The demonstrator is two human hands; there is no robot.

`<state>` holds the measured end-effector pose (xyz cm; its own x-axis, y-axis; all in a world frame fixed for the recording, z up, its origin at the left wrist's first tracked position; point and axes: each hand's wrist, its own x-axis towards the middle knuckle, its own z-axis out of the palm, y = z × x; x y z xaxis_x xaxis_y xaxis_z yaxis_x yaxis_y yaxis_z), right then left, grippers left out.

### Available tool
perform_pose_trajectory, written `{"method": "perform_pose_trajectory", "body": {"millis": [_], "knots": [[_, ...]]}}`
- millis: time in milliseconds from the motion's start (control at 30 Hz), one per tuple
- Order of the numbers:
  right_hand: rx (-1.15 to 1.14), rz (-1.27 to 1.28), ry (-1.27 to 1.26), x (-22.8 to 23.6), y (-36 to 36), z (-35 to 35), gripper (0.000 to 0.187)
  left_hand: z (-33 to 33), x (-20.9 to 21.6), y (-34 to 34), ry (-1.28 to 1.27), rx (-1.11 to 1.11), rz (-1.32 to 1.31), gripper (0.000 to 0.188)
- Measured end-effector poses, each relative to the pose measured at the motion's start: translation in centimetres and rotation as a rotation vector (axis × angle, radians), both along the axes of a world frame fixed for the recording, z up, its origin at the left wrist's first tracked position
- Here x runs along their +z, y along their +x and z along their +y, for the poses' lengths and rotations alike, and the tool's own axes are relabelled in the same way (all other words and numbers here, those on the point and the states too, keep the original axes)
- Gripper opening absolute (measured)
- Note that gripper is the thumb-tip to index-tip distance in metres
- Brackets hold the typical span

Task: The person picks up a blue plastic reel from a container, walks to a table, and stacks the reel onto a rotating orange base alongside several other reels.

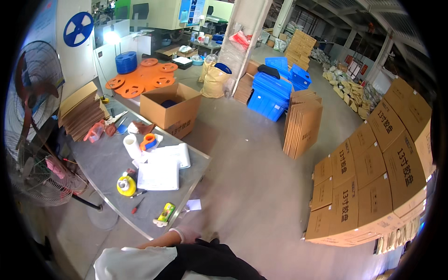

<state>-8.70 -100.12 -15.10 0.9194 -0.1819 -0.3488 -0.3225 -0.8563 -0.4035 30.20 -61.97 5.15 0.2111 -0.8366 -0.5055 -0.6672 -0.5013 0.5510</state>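
Observation:
My left hand is low in the picture, in front of my dark apron and beside the near corner of the grey worktable. A pale cuff circles its wrist. The fingers are blurred and partly hidden, so I cannot tell what they hold. My right hand is out of view. Nearest to the left hand, a yellow-green packet lies at the table edge, with a white paper slip just beyond. Farther in are white paper sheets, a yellow round container, a red-tipped tool, an orange tape dispenser and a white roll.
An open carton with something dark blue inside stands at the table's far end. Orange discs and stacked blue reels lie behind. Fans stand left. Flattened cartons, blue crates and tall stacked cartons flank the floor rightward.

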Motion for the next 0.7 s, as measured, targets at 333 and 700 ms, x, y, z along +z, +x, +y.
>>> {"method": "perform_pose_trajectory", "body": {"millis": [333,700], "knots": [[-0.649,-0.261,0.444,6.2,39.3,-16.7,0.021,-9.5,-6.8,12.0,-0.175,0.633,-0.354,0.054],[-0.427,0.268,0.365,10.7,64.6,-27.2,0.030,-9.6,-20.6,26.9,0.368,1.005,0.341,0.040]]}}
